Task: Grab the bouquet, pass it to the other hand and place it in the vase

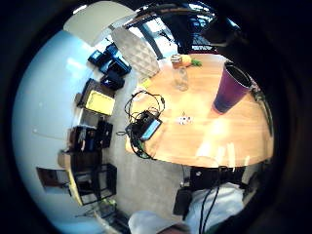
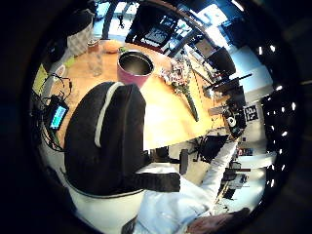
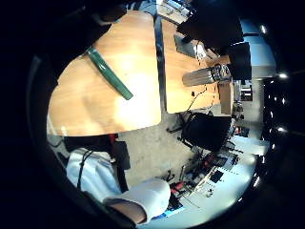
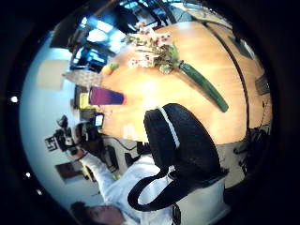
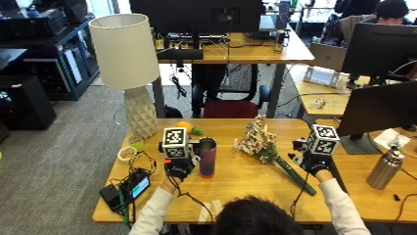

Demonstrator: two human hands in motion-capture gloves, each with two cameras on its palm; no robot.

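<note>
Nothing is done yet: the bouquet [image 5: 262,144] lies on the worktop [image 5: 241,183], the vase [image 5: 207,157] stands empty, and the 2 hands, left hand [image 5: 178,168] and right hand [image 5: 314,165], hold nothing, though whether their fingers are spread or curled I cannot tell.

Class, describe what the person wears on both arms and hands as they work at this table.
Both arms are in white long sleeves. The left hand and right hand each wear a black glove. Nothing else shows on the arms from above.
</note>
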